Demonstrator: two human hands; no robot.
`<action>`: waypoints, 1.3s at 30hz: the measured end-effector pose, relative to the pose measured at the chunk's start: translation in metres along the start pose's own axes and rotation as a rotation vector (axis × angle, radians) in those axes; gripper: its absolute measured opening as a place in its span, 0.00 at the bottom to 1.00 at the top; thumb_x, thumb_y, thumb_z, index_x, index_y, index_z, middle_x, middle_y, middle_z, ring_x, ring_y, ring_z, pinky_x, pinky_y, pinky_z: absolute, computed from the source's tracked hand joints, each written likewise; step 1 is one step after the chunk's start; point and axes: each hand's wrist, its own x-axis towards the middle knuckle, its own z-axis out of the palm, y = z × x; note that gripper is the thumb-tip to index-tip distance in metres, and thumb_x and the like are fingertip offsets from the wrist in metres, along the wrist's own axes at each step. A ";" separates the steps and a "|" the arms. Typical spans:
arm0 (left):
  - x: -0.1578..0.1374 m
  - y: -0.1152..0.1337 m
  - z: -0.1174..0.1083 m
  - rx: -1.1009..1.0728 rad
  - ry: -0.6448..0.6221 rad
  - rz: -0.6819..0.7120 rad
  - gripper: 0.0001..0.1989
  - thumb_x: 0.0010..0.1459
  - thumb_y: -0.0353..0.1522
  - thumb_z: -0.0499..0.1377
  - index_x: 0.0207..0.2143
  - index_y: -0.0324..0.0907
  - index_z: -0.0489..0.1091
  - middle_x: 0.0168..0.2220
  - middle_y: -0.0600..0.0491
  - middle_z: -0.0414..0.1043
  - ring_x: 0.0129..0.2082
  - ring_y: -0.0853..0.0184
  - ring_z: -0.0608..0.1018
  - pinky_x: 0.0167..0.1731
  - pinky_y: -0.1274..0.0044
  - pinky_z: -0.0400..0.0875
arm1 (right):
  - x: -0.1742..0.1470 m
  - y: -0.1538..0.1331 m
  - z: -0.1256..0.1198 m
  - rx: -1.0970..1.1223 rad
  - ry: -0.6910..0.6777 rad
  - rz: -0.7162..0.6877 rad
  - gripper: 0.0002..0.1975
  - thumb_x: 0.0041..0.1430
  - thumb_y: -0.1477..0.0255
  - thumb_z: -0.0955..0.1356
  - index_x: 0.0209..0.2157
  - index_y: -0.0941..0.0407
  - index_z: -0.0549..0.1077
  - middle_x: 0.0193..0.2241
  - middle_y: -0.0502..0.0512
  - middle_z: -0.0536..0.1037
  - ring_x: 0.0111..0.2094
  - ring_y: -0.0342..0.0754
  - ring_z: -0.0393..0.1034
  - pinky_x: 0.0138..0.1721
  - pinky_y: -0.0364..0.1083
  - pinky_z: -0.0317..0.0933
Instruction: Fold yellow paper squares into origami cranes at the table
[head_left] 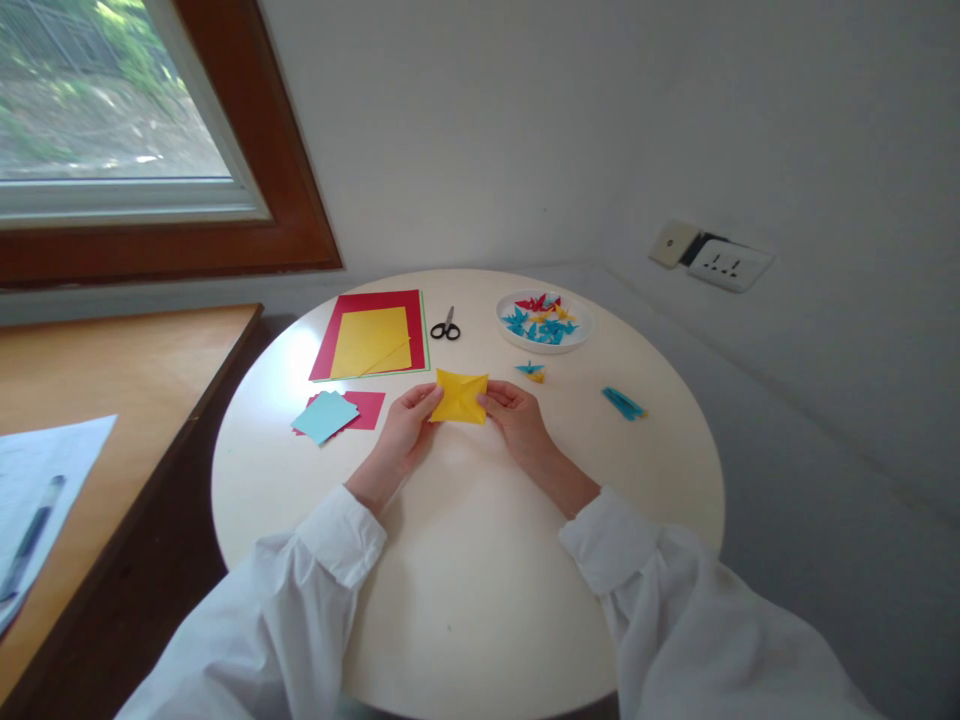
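Observation:
A creased square of yellow origami paper [460, 398] is held up over the round white table [465, 580]. My left hand [407, 420] pinches its left edge, thumb in front. At the opposite edge, my right hand [517, 415] grips it the same way, with fingers partly behind the sheet. Left of my left hand lie small light-blue paper squares [325, 417] on top of red ones [367, 408]. Beyond my right hand rest a blue folded paper crane [529, 367] and a small yellow folded piece [536, 377].
A white plate [546, 346] of red, yellow and blue cranes stands at the back. Black-handled scissors [446, 328] lie left of it, beside larger yellow sheets [371, 340] on red ones [324, 358]. Narrow blue folded strips [624, 403] lie at right. A wooden desk [150, 350] stands at left.

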 end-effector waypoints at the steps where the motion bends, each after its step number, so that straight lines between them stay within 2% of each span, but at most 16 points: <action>1: 0.000 0.000 0.000 -0.006 -0.002 0.004 0.12 0.42 0.33 0.67 0.30 0.37 0.73 0.32 0.49 0.75 0.35 0.66 0.76 0.35 0.76 0.68 | 0.000 0.000 0.000 0.005 0.004 0.000 0.13 0.34 0.73 0.74 0.28 0.55 0.77 0.29 0.50 0.80 0.31 0.44 0.73 0.39 0.46 0.65; 11: 0.002 -0.001 -0.003 0.007 0.058 0.068 0.11 0.42 0.33 0.67 0.30 0.38 0.72 0.32 0.51 0.74 0.32 0.68 0.75 0.35 0.76 0.68 | -0.001 -0.001 0.001 -0.037 0.046 -0.030 0.13 0.33 0.72 0.75 0.27 0.55 0.76 0.26 0.49 0.80 0.29 0.43 0.72 0.35 0.45 0.65; 18: 0.004 -0.001 -0.004 0.027 0.082 0.112 0.12 0.41 0.34 0.68 0.29 0.38 0.73 0.29 0.53 0.72 0.30 0.70 0.74 0.34 0.76 0.68 | -0.003 -0.003 0.002 -0.097 -0.017 0.002 0.14 0.32 0.72 0.75 0.28 0.56 0.76 0.29 0.52 0.81 0.32 0.46 0.74 0.40 0.48 0.65; 26: 0.004 -0.001 -0.003 0.032 0.116 0.132 0.11 0.41 0.34 0.67 0.28 0.39 0.72 0.29 0.54 0.72 0.30 0.70 0.73 0.34 0.76 0.67 | 0.000 -0.001 -0.001 -0.111 0.019 -0.034 0.16 0.33 0.72 0.75 0.30 0.56 0.76 0.27 0.52 0.80 0.29 0.45 0.73 0.35 0.47 0.65; 33: 0.007 -0.002 -0.005 -0.006 0.189 0.195 0.12 0.38 0.33 0.68 0.27 0.38 0.71 0.28 0.55 0.71 0.30 0.71 0.73 0.34 0.77 0.66 | -0.004 -0.004 0.003 -0.135 -0.030 0.004 0.14 0.32 0.73 0.75 0.28 0.55 0.76 0.27 0.50 0.80 0.30 0.45 0.73 0.39 0.48 0.65; 39: 0.007 -0.002 -0.005 -0.016 0.184 0.169 0.13 0.39 0.34 0.68 0.28 0.39 0.71 0.29 0.55 0.71 0.31 0.71 0.73 0.35 0.77 0.66 | -0.004 -0.005 0.003 -0.136 -0.034 -0.006 0.15 0.32 0.73 0.75 0.28 0.55 0.75 0.24 0.48 0.79 0.28 0.44 0.73 0.40 0.48 0.65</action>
